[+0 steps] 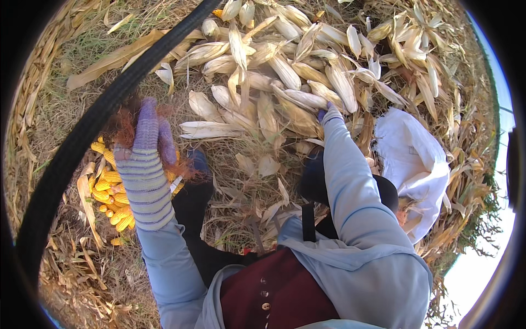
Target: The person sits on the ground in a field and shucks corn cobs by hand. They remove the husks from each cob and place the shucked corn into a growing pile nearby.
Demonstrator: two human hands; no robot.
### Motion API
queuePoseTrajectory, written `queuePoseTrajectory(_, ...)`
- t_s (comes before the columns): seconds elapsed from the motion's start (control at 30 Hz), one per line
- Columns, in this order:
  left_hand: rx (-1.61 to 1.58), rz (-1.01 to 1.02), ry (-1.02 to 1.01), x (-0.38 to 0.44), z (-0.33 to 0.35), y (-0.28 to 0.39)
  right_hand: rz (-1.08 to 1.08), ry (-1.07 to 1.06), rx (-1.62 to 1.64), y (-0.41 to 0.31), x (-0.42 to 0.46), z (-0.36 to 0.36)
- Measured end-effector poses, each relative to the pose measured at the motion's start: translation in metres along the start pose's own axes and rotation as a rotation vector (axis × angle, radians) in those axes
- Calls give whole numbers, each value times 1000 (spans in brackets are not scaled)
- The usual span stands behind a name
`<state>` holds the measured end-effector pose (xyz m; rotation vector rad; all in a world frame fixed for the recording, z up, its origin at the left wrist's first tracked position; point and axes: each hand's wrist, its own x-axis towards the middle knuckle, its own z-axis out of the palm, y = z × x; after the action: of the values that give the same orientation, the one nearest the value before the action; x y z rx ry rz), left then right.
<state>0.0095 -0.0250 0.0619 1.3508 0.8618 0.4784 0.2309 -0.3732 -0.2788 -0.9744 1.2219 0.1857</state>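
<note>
My left hand (pixel 148 127), in a purple and striped knit glove, is above the left side of the ground, with reddish-brown corn silk (pixel 126 125) around its fingers. Below and beside it lies a pile of husked yellow corn cobs (pixel 117 197). I cannot tell whether the hand grips the silk. My right hand (pixel 328 113), gloved in purple, reaches to the lower edge of a heap of corn ears in dry husks (pixel 287 74). Its fingertips touch or nearly touch a husked-over ear (pixel 308 98); the fingers are mostly hidden by the cuff and sleeve.
A white woven sack (pixel 415 160) lies at the right beside my right leg. Dry stalks and loose husks (pixel 269 165) litter the grass between my feet. A dark strap or cable (pixel 111 98) crosses the left of the view. Red cloth with buttons (pixel 275 288) covers my torso.
</note>
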Motion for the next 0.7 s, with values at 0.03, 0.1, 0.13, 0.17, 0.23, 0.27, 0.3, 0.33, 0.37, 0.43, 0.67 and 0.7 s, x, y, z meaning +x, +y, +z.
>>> queuePoseTrajectory(0.03, -19, -6, 1, -3, 3, 2, -20, -24, -7, -7, -13, -2)
queuePoseTrajectory(0.1, -42, -27, -15, -7, 8, 7, -154, 100, 13, -3, 2, 2)
queuePoseTrajectory(0.13, -46, -42, -33, -7, 11, 7, -250, 97, -21, -3, -4, 4)
queuePoseTrajectory(0.17, -50, -57, -52, -7, 14, 7, -346, 95, -55, -3, -11, 6)
queuePoseTrajectory(0.23, -52, -69, -99, -9, 17, 3, -579, -149, -88, -1, -45, 24)
queuePoseTrajectory(0.27, -55, -60, -138, -11, 21, 3, -669, -285, -176, -9, -57, 30)
queuePoseTrajectory(0.3, -56, -50, -167, -12, 23, 1, -754, -429, -269, -17, -82, 42)
queuePoseTrajectory(0.33, -54, -64, -207, -10, 24, -5, -846, -506, -381, -24, -110, 53)
queuePoseTrajectory(0.37, -56, -79, -262, -9, 28, -10, -993, -492, -619, -39, -127, 61)
queuePoseTrajectory(0.43, -7, -60, -356, 0, 21, -32, -1008, -754, -582, -47, -196, 80)
queuePoseTrajectory(0.67, 195, 151, -444, 28, 31, -102, -1204, -1162, -959, -49, -374, 57)
queuePoseTrajectory(0.7, 471, 132, -533, -6, 40, -45, -1086, -1136, -933, -49, -365, 47)
